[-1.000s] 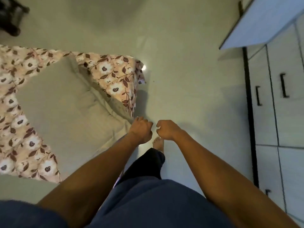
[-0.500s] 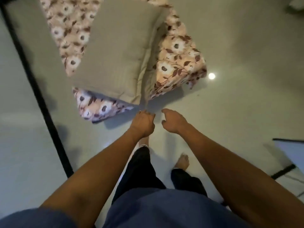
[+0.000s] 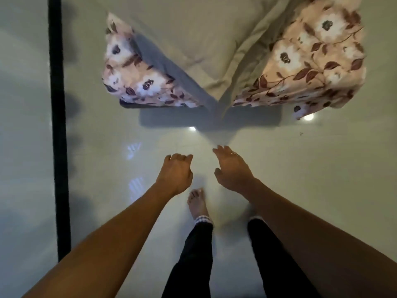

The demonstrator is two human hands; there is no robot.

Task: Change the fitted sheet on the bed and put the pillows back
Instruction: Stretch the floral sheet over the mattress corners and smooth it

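- Two empty hands reach forward over the pale floor [image 3: 322, 173]. The left hand [image 3: 175, 173] is loosely curled and the right hand [image 3: 233, 168] has its fingers spread; neither touches anything.
- The floral fitted sheet [image 3: 311, 61] covers the bed corner ahead, well apart from both hands.
- A beige pillow [image 3: 193, 39] lies across that corner, overhanging its tip, so it probably has to come off before the sheet.
- It could be one pillow or two; the view is too blurred to tell.
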